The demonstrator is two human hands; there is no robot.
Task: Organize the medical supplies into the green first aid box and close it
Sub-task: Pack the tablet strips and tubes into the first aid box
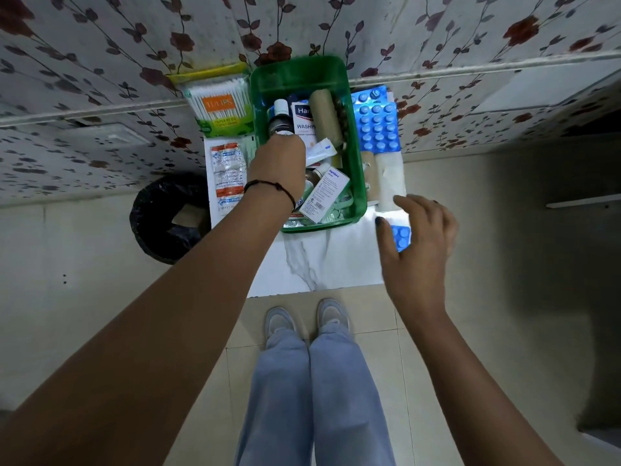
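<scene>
left forearm stretches up and the left hand (280, 163) is down inside the green first aid box (356, 183) on the white table (322, 264), fingers hidden, grip unclear. right hand (416, 230) hovers spread over a blue pill strip (400, 236) just beside the box. lid not visible.

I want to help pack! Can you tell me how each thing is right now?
Green box: open, partly filled, no lid on.
Dark bottle: upright in the box, left hand on it.
Cotton swab pack: outside, left of the box.
Orange pill strips: outside, on the table.
Blue pill sheets: outside, right of the box.
Small blue strip: under the right hand, fingers open.
</scene>
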